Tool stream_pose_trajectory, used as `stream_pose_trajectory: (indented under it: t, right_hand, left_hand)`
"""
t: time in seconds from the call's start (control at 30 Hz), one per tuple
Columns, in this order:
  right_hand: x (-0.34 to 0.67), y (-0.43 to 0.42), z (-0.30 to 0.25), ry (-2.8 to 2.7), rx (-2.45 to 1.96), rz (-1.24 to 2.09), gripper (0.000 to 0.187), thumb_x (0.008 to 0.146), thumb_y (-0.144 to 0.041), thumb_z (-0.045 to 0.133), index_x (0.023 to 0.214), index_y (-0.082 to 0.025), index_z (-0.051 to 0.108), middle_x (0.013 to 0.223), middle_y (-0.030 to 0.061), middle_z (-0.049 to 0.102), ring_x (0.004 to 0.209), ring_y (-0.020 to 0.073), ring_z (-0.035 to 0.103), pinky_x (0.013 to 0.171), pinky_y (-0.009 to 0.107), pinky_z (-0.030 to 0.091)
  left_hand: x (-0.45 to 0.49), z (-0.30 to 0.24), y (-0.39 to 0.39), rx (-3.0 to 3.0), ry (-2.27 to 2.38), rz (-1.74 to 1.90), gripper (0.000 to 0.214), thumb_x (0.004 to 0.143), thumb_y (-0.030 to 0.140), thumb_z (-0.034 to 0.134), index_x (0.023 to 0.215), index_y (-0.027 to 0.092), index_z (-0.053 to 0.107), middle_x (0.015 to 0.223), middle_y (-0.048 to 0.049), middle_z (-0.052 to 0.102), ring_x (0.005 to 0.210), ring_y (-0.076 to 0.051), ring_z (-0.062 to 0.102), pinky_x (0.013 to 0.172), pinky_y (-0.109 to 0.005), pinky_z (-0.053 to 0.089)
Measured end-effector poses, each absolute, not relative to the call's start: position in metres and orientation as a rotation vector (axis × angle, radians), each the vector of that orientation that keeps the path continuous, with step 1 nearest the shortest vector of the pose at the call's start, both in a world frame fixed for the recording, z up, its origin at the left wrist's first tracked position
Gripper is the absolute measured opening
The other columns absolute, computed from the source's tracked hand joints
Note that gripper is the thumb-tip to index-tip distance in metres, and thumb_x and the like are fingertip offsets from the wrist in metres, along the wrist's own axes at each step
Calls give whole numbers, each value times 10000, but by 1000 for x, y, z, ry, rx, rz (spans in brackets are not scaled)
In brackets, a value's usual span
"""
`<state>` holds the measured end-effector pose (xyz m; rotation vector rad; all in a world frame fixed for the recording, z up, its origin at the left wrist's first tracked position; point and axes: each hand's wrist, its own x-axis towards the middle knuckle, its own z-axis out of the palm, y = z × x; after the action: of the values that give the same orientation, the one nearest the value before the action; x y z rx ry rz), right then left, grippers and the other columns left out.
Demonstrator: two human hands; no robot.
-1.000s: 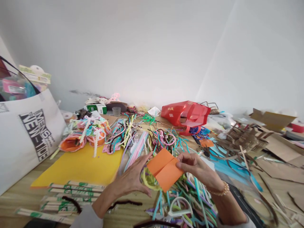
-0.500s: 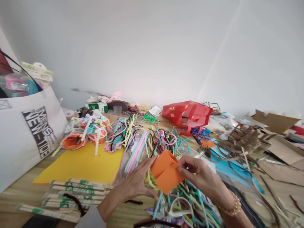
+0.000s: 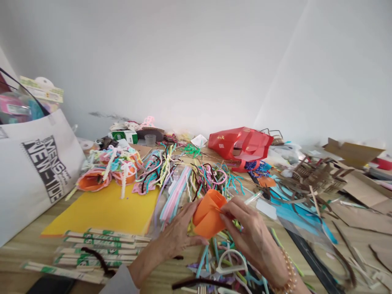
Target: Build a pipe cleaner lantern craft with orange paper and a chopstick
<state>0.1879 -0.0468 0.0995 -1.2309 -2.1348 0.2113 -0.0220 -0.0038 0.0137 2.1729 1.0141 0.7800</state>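
Note:
An orange sheet of paper (image 3: 207, 215) is curled into a cone shape above a heap of coloured pipe cleaners (image 3: 196, 183). My left hand (image 3: 177, 232) cups the cone from the left and below, fingers curled round it. My right hand (image 3: 245, 232) pinches the overlapping edge of the paper at the right side, a bead bracelet on its wrist. Both hands grip the paper.
A yellow foam sheet (image 3: 104, 210) lies to the left, with wrapped chopsticks (image 3: 92, 249) in front of it. A white printed bag (image 3: 33, 171) stands far left. A red plastic bag (image 3: 241, 143) is behind. Cardboard scraps (image 3: 346, 183) cover the right side.
The flat folded orange paper has been rolled into a cone between both hands. My right hand has come in closer to the left hand.

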Motion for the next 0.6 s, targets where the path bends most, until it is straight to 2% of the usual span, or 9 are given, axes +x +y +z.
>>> stream_pose_trajectory:
  t: [0.13,0.4,0.6]
  right_hand:
    - [185,-47,94,-2163,-1218,96,179,956,-153,406,887,-198,565,852,39,561,686,138,567,633,250,449]
    - [188,-43,87,-2241,-1192,-183,183,976,-183,379,929,-199,556,840,46,564,652,132,578,574,234,440]
    - [185,-46,89,-2274,-1178,-110,180,983,-182,365,903,-199,525,851,45,553,672,143,574,616,258,454]
  left_hand:
    - [-22,17,-5,2157,1023,791,953,743,630,619,1497,228,198,1510,-146,340,1374,-323,327,1127,-471,280]
    - [-25,6,-2,2178,966,846,913,787,594,599,1500,211,177,1534,-146,294,1398,-307,289,1147,-461,255]
    - [-25,10,-6,2125,990,870,745,874,479,551,1491,226,220,1537,-105,307,1397,-276,301,1157,-435,257]
